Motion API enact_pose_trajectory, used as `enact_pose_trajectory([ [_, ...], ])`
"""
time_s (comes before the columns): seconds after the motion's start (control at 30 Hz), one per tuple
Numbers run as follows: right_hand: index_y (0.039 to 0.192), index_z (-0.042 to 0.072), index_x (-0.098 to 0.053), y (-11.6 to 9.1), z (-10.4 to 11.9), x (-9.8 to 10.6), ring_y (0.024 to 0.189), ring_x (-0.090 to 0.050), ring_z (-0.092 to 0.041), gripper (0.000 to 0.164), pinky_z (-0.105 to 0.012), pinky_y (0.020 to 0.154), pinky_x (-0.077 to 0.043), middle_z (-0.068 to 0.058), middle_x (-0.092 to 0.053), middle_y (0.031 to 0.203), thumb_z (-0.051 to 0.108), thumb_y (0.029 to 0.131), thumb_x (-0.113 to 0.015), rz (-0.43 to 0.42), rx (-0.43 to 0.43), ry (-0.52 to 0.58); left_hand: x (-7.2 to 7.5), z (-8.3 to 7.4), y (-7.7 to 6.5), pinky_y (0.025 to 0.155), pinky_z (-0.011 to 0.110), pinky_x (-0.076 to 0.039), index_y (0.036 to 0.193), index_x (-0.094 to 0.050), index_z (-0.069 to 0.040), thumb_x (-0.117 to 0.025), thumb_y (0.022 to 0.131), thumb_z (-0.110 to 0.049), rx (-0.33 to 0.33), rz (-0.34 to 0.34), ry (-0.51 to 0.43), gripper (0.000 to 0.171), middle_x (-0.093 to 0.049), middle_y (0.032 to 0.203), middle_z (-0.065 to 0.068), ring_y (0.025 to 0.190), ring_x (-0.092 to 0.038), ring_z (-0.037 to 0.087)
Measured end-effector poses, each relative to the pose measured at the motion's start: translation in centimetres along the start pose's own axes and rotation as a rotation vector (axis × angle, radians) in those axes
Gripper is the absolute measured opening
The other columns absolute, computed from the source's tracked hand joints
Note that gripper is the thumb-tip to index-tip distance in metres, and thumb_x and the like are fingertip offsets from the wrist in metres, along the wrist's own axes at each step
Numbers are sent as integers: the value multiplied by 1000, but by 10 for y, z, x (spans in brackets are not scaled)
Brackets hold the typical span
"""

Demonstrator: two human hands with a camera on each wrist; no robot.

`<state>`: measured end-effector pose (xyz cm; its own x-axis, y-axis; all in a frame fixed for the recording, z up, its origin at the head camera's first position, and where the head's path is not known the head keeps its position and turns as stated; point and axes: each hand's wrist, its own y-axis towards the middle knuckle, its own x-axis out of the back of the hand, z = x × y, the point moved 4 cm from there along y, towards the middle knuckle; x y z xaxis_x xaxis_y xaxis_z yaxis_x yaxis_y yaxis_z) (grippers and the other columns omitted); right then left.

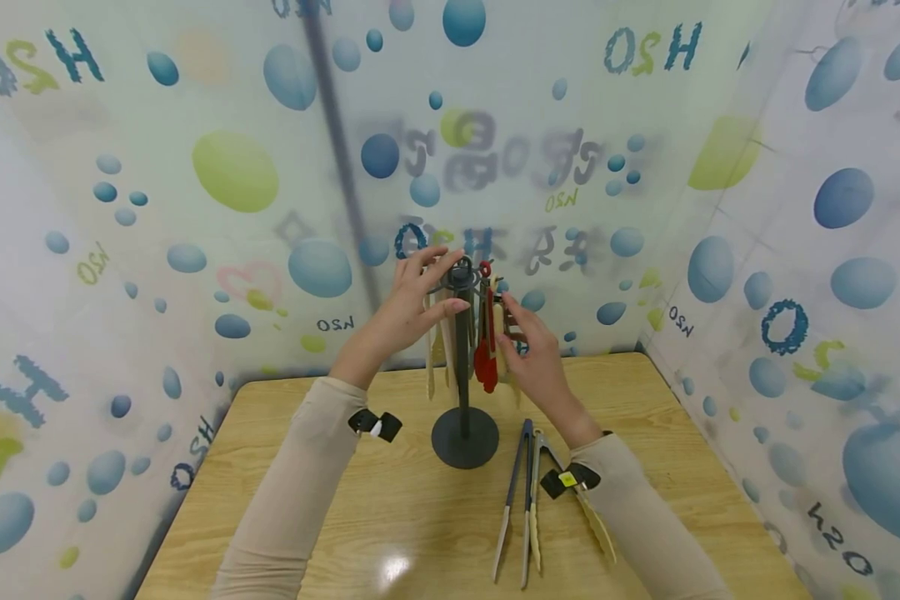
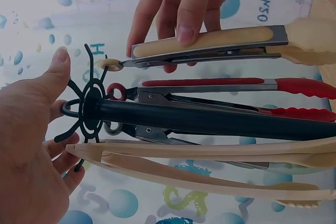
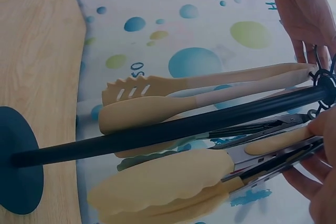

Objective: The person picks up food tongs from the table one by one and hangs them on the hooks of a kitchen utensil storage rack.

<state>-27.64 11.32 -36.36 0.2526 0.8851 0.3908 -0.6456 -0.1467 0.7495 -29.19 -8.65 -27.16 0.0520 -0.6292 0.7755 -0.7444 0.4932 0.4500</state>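
Cream-handled tongs (image 2: 236,36) stand upright in my right hand (image 1: 536,357), thumb and fingers clamped on the handle, their ring at a hook of the black rack (image 1: 462,367). I see my left hand (image 1: 396,315) curled about its hooked top. Red tongs (image 2: 205,82) hang just beside; navy tongs (image 1: 529,492) lie on the table (image 1: 375,483).

The head view is brightly lit, with one white glare spot (image 1: 394,570) on the table (image 1: 375,500), blurred grey shadows on the back wall (image 1: 510,92) and wide-angle stretching towards the edges, while both wrist views are markedly dimmer, with muted tones.
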Motion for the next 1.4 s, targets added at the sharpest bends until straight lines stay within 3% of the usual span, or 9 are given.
enact_pose_trajectory([
  [0.5, 152, 6, -39, 0, -2, -7, 109, -65, -34, 61, -46, 83, -59, -20, -56, 138, 5, 96, -63, -19, 14, 28, 1, -1, 1, 113, 58, -30, 158, -29, -23, -63, 96, -35, 0, -1, 8, 71, -19, 163, 10, 140, -22, 33],
  [0.77, 154, 13, -36, 1, -2, -7, 110, -65, -33, 63, -46, 85, -58, -19, -57, 134, 7, 97, -63, -4, -9, 20, 1, -1, 0, 113, 59, -30, 158, -29, -21, -63, 95, -34, -6, -3, 9, 72, -20, 162, 11, 141, -22, 33],
  [1.13, 154, 12, -35, 2, -3, -8, 111, -63, -33, 64, -46, 86, -58, -20, -59, 125, 7, 97, -63, -1, -31, 17, 1, -2, 1, 113, 59, -30, 158, -29, -22, -63, 96, -35, -10, 0, 13, 72, -21, 162, 12, 141, -22, 35],
  [1.4, 154, 14, -35, 0, -6, -4, 111, -63, -32, 64, -49, 88, -57, -18, -60, 127, 9, 97, -63, 6, -76, 42, 1, -2, 0, 113, 59, -30, 158, -29, -22, -63, 95, -35, 6, 1, 4, 73, -20, 163, 11, 142, -21, 34],
])
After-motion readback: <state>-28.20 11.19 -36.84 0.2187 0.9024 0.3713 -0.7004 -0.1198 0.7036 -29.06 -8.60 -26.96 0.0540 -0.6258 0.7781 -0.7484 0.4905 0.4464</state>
